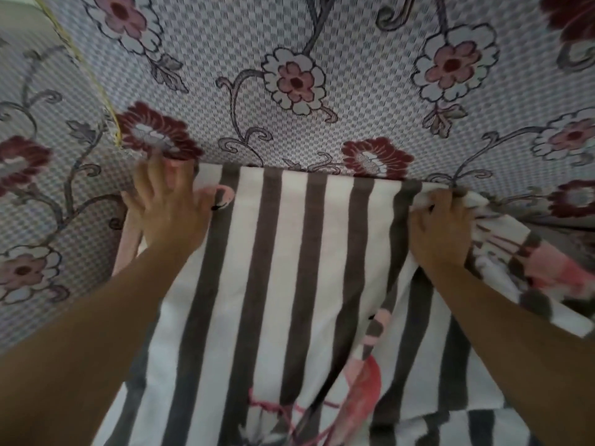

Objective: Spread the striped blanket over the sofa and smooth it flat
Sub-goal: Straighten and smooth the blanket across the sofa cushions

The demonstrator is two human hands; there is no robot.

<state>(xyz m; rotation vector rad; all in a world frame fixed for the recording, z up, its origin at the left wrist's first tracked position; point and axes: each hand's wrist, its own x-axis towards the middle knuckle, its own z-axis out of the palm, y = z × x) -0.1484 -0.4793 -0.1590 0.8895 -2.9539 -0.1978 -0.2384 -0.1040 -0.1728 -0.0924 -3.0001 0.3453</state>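
Observation:
The striped blanket (289, 268), white with grey-brown stripes and pink flamingo prints, lies over the seat of the sofa (354, 91), which wears a grey checked cover with red and pink flowers. Its top edge runs along the crease where the seat meets the backrest. My left hand (170, 210) rests on the blanket's upper left corner, fingers spread and pushed toward the crease. My right hand (441, 226) is closed on a bunch of blanket at the upper right, where the cloth is gathered and wrinkled. A fold runs down the blanket's lower middle.
The sofa's armrest (38, 156) rises at the left under the same floral cover, with a yellow stitched seam (96, 88) along its edge. To the right of the blanket, more of the seat cover (563, 201) shows.

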